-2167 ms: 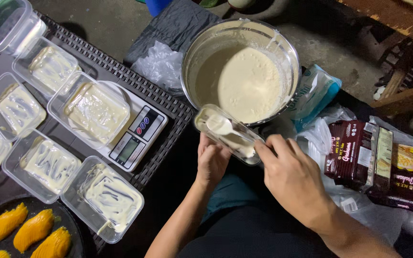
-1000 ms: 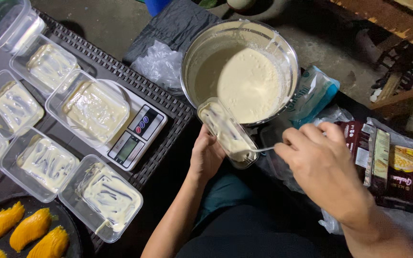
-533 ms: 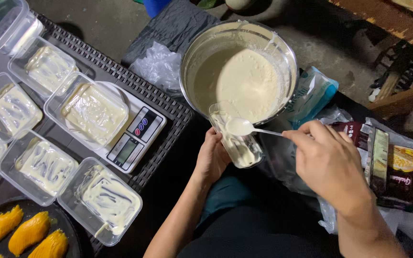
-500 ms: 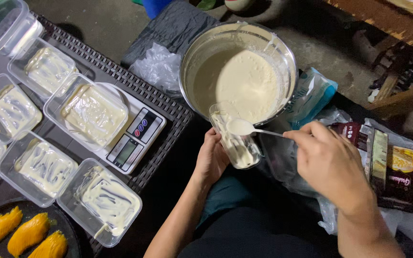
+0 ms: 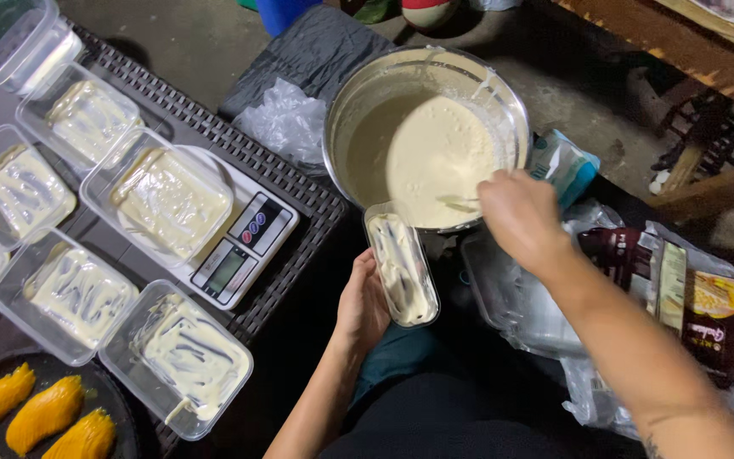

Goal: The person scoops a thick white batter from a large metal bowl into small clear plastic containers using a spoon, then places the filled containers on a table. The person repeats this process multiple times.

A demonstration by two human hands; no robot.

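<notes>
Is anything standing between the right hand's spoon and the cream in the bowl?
Nothing visible does. The right hand has the spoon over the open metal bowl, at the cream. The left hand holds the plastic container below the rim.

Both your forearms are bare, no sleeves, no watch, no rings visible on your left hand (image 5: 363,302) or right hand (image 5: 518,217). Small dark tattoo mark on the right forearm near the elbow. Below the forearms: teal garment patch, dark clothing over your lap.
</notes>
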